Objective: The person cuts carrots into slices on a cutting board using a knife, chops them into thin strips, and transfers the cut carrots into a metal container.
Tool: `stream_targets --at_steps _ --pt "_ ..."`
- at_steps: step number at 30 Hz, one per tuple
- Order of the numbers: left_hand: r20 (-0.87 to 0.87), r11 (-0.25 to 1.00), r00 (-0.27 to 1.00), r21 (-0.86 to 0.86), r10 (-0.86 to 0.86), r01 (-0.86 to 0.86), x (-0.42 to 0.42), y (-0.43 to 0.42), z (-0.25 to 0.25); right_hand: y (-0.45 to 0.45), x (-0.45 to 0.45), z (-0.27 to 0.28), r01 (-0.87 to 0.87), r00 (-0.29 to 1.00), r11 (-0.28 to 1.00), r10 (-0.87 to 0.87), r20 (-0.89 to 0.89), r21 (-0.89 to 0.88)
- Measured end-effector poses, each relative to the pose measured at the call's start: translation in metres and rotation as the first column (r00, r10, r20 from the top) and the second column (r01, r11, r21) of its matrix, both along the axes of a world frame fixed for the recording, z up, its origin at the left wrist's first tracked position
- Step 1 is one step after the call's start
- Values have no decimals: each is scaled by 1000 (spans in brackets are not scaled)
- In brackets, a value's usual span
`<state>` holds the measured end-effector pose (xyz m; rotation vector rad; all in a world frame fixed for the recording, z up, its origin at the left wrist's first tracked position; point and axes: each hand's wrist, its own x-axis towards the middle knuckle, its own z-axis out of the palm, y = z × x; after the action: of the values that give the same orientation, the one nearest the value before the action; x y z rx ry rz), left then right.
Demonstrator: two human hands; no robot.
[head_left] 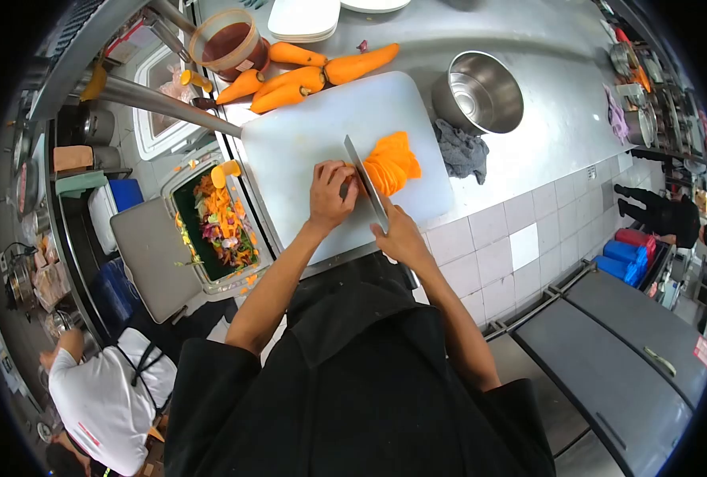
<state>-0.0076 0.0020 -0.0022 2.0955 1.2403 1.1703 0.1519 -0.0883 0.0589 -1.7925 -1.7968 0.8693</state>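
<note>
A white cutting board (306,143) lies on the steel counter. My right hand (401,237) is wrapped round the handle of a knife (363,175), whose blade points away from me across the board. Just left of the blade, my left hand (332,193) has its fingers curled; whatever lies beneath them is mostly hidden. Thin orange carrot slices (393,163) are fanned out at the blade's right side. Several peeled carrots (302,77) rest along the board's far left edge.
Right of the board are a steel pot (477,94) and a grey cloth (461,151). A container of red liquid (226,44) and white plates (304,17) stand at the back. A scrap bin (225,222) is at left. Other people are at lower left and far right.
</note>
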Motion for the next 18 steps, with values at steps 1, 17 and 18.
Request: stream_targets --at_steps 1,17,18 --pt "0 1000 1000 -1 5 -5 -1 -1 0 -1 -3 9 55 996 995 -60 -61 -82" --pt "-65 998 997 36 -45 48 -3 -9 -1 -41 -4 97 107 989 822 -31 144 -559" --pt "-65 998 997 32 -44 46 -3 -8 -2 -42 -4 97 107 989 820 -30 145 -562"
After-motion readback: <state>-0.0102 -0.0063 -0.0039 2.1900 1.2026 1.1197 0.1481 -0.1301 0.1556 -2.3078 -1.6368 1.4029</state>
